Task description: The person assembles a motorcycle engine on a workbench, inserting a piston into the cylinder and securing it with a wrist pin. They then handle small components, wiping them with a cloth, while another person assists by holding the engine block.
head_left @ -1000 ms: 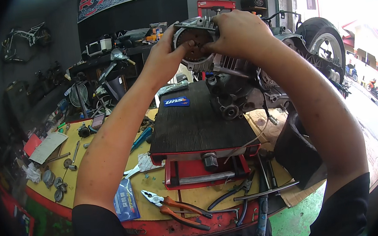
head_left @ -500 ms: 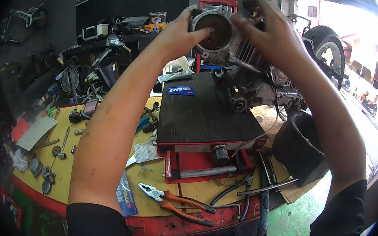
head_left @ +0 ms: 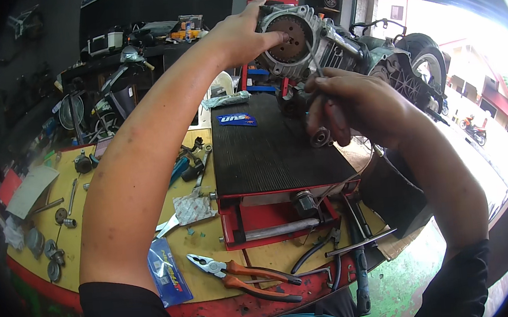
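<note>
The engine [head_left: 341, 51] stands at the far edge of the raised black platform, its cylinder head [head_left: 278, 70] facing me. A round toothed camshaft sprocket [head_left: 294, 47] sits in the head's circular opening. My left hand [head_left: 243, 37] grips the head's upper left side, fingers bent over the top and the thumb pressed on the sprocket's middle. Lower right, my right hand [head_left: 360, 98] has its fingers curled around a thin metal rod [head_left: 312, 54], whose upper part reaches across the sprocket's right edge. The rod's lower end is hidden in the hand.
The black-topped red lift platform [head_left: 278, 156] stands on a yellow bench. Nearest me lie orange-handled pliers [head_left: 246, 277], a blue packet [head_left: 168, 271] and a metal bar [head_left: 361, 243]. Small parts and a paper sheet [head_left: 32, 191] lie left. A wheel [head_left: 427, 62] rises behind the engine.
My right hand has come down from the engine's top right to below the sprocket and now shows a thin rod. My left thumb stays on the sprocket. The view has shifted slightly.
</note>
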Demonstrator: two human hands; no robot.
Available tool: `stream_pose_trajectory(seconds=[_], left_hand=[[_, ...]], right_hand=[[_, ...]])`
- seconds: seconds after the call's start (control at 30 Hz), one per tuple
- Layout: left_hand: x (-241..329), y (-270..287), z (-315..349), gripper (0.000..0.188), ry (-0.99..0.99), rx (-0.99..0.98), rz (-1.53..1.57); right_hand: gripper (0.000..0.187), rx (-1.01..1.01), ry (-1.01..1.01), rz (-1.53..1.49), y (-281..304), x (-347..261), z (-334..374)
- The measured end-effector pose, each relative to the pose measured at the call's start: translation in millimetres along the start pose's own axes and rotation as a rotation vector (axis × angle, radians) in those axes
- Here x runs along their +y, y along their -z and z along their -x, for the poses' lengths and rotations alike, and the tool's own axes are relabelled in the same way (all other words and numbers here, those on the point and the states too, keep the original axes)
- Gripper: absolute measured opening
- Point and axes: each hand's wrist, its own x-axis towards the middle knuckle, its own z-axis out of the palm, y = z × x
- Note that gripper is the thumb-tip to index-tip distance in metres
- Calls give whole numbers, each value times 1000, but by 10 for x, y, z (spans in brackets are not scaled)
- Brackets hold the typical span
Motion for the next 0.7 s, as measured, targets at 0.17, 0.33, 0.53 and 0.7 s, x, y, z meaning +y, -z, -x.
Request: stream_pose_trajectory(seconds=[0.17,0.33,0.53,0.7], left_hand=[[2,21,-4,75,-16,-31,38],[-4,-6,-14,72,-38,4,46],[37,-23,33,72,-12,23,15],[61,-13,60,70,-36,26,36]], right_hand=[[30,50,-86,-101,-119,-17,-161],[32,-46,-23,-183,-97,-1,-369],[26,167,123,-165,-341,50,-378],[23,180,94,86,-160,102,-242]])
